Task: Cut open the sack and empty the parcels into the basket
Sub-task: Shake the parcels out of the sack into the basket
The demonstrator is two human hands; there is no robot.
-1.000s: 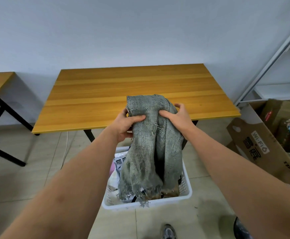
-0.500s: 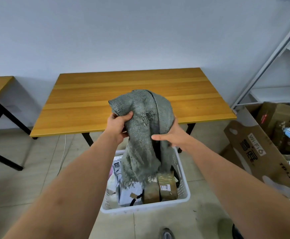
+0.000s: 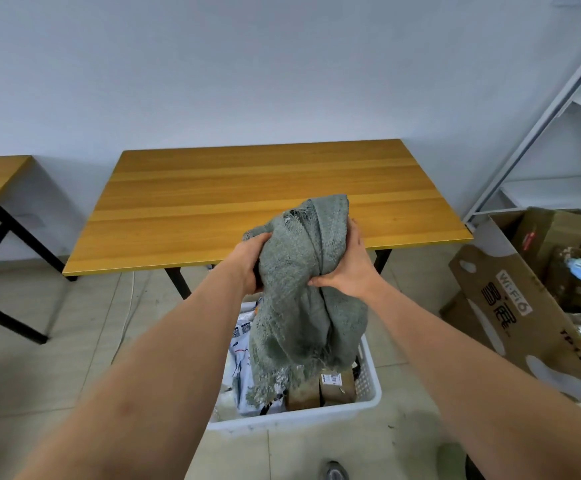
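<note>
On the right, cardboard box (image 3: 510, 317) printed "Wi-Fi 6", "TP-LINK"

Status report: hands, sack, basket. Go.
Left hand and right hand both gripping sack, bunched above basket. Parcels in basket. Nothing blocking.

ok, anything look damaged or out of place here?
The sack is frayed: loose threads hang from its lower edge over the basket, and its top edge looks torn. Both hands, left and right, grip it bunched up. The parcels lie inside the basket; none shows on the floor.
</note>
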